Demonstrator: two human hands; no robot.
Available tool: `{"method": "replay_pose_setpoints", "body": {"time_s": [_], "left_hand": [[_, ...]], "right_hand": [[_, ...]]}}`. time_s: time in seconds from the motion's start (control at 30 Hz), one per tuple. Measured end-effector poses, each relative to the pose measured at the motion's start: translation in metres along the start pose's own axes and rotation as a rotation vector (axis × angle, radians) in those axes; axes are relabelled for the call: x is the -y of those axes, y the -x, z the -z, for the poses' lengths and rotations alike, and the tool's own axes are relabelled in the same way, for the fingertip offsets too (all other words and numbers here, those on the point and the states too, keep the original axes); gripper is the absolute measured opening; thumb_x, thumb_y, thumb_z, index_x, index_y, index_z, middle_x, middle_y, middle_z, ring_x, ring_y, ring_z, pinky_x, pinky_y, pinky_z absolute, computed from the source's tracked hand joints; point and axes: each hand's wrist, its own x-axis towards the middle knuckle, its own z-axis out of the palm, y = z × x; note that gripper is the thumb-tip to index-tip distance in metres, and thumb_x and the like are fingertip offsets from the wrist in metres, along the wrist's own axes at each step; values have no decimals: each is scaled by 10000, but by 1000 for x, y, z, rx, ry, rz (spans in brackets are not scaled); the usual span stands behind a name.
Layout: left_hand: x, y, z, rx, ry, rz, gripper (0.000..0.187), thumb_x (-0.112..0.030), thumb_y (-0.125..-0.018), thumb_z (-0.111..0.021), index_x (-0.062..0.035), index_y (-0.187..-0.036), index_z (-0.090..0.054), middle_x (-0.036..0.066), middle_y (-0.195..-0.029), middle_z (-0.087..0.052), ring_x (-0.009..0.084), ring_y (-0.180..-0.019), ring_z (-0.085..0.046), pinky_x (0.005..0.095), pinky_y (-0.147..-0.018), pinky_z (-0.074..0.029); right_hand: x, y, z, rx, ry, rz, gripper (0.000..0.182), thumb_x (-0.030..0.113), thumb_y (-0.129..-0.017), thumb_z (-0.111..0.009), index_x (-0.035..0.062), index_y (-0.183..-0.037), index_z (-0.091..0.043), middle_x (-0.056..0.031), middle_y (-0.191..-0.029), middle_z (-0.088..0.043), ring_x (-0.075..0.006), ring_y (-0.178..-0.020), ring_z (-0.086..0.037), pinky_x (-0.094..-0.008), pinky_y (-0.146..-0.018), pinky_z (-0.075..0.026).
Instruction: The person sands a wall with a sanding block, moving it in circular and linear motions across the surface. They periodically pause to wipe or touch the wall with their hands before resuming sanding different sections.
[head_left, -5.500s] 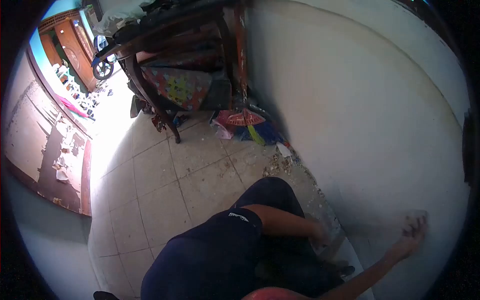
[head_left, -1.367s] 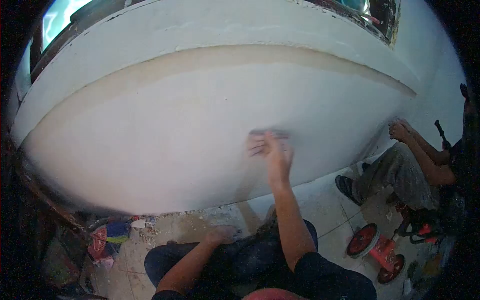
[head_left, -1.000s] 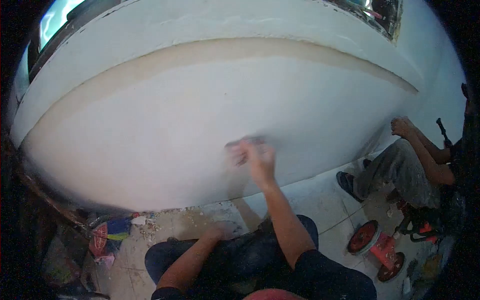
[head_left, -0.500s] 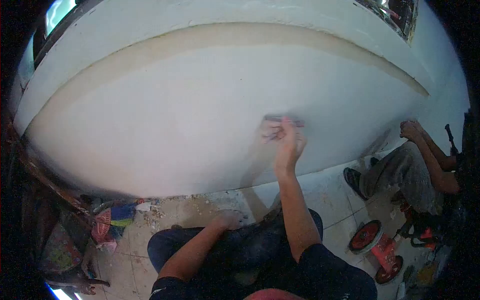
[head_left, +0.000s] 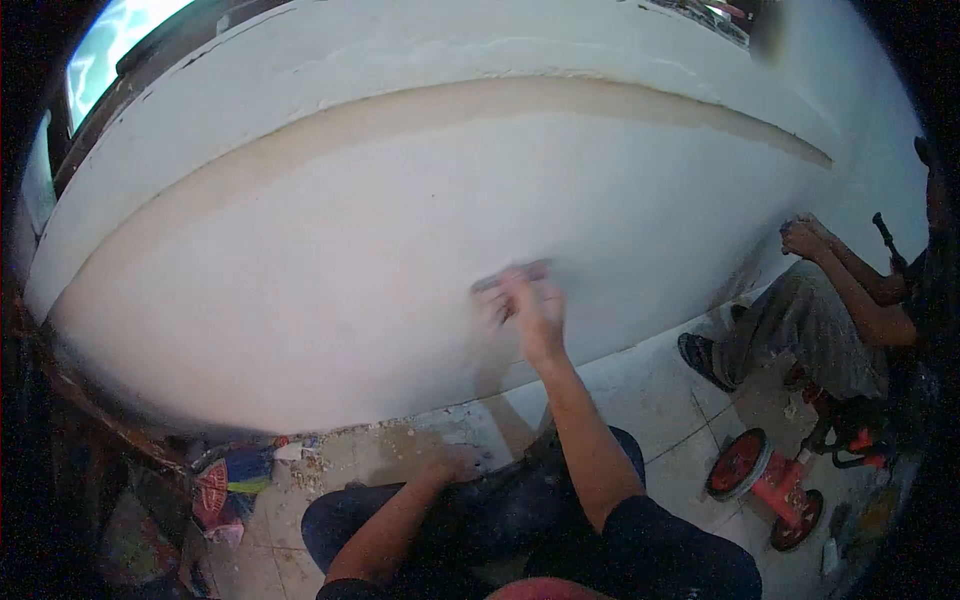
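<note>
My right hand is closed around a thin, flat, dark strip, whose long edge lies against the white wall. Motion blurs both the fingers and the strip, and its exact kind does not show. A shadow of the arm falls on the wall below. Low down, my left hand rests by my bent leg, near the foot of the wall, its fingers loosely extended and nothing seen in them.
Above the wall's curved tan band runs a ledge. On the right sits another person, hands together near the wall. A red wheeled tool stands on the tiled floor. Coloured bags and scraps lie at the lower left, with crumbs along the wall base.
My right hand has slid the dark strip leftward along the wall, and the strip is now more tilted. The whole view has shifted and turned slightly. My left hand stays by my leg.
</note>
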Motion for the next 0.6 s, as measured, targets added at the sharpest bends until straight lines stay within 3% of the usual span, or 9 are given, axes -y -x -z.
{"method": "replay_pose_setpoints", "body": {"time_s": [0.03,0.1,0.17,0.23,0.33,0.4,0.47,0.5,0.6], "left_hand": [[9,-9,-15,3,-10,-5,466,-325,-964,-572,-132,-1386,-611,192,-1370,-639,381,-1243,-623,487,-1057,-499],[37,-32,-64,-248,-73,-33,478,-363,-984,-547,-138,-1403,-595,188,-1396,-622,392,-1265,-604,502,-1078,-477],[5,2,-21,-165,33,-1,485,-382,-990,-542,-137,-1405,-595,188,-1410,-612,397,-1281,-591,507,-1094,-461],[5,-1,-10,-90,133,36,492,-401,-996,-537,-136,-1406,-594,189,-1425,-602,402,-1297,-577,512,-1109,-445],[43,-50,-61,76,16,8,508,-451,-1002,-531,-138,-1396,-604,183,-1439,-594,404,-1323,-554,515,-1130,-416],[40,-36,-60,-124,214,-38,497,-442,-989,-555,-141,-1377,-624,180,-1410,-618,410,-1294,-573,519,-1106,-436],[-26,20,16,-73,-68,53,479,-430,-987,-561,-147,-1365,-640,173,-1401,-628,410,-1283,-581,517,-1091,-448],[-62,49,58,-40,-209,92,470,-424,-986,-564,-150,-1359,-647,169,-1397,-632,409,-1277,-585,516,-1084,-453],[6,-4,-18,-167,-27,-104,447,-418,-981,-575,-155,-1327,-678,180,-1353,-658,406,-1229,-616,515,-1061,-467]], "right_hand": [[-3,3,4,165,158,-119,374,308,-1004,-660,20,-771,-704,-41,-629,-654,-140,-496,-592,-307,-495,-463],[-9,8,3,154,189,-47,384,327,-1007,-656,28,-772,-707,-36,-632,-652,-138,-514,-602,-302,-499,-462],[-4,3,6,145,217,34,394,346,-1011,-653,37,-773,-709,-30,-635,-650,-137,-533,-612,-297,-503,-461],[16,-7,6,-166,-85,41,387,363,-1004,-666,34,-808,-726,-32,-664,-659,-128,-573,-629,-283,-502,-458],[24,-7,7,-281,-95,-19,342,292,-1001,-650,33,-786,-709,-56,-664,-658,-135,-524,-608,-287,-478,-452],[15,1,12,14,42,-32,333,287,-1002,-652,32,-798,-716,-54,-678,-664,-121,-537,-605,-284,-491,-455],[9,8,3,187,150,-138,349,316,-996,-663,11,-841,-729,-75,-755,-705,-126,-611,-651,-305,-498,-502],[1,9,-1,192,114,-120,343,303,-1000,-661,23,-814,-731,-55,-714,-683,-114,-576,-622,-288,-504,-477],[4,-6,10,40,15,-29,342,292,-1004,-659,18,-814,-731,-52,-692,-676,-117,-552,-616,-279,-494,-471]]}}
